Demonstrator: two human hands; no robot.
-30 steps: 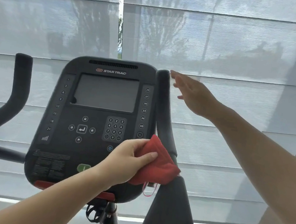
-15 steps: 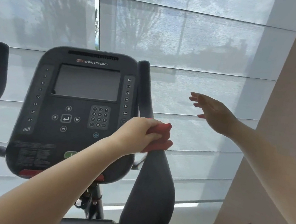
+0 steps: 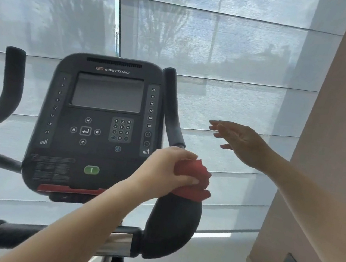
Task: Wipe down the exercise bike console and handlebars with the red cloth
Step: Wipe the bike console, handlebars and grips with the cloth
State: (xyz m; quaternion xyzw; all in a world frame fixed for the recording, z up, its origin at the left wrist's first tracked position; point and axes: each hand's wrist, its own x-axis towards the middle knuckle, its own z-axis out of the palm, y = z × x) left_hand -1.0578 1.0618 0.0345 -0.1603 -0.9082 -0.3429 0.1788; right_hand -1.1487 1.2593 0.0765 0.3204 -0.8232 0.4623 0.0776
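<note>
Lower now on the right handlebar (image 3: pixel 172 108), my left hand (image 3: pixel 167 170) clenches the red cloth (image 3: pixel 196 179) around it, centre-right of frame. My right hand (image 3: pixel 242 143) hangs released, mid-right. I'd keep the wrap tight and twist while sliding. The console (image 3: pixel 99 133) sits centre-left.

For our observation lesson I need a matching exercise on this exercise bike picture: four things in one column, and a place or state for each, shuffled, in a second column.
Column one
1. red cloth
2. right hand
3. green button
4. screen

Column two
A. blank and grey
B. gripped against the right handlebar by the left hand
C. low on the console
D. open in the air, touching nothing

Pairs: 1-B, 2-D, 3-C, 4-A
</note>
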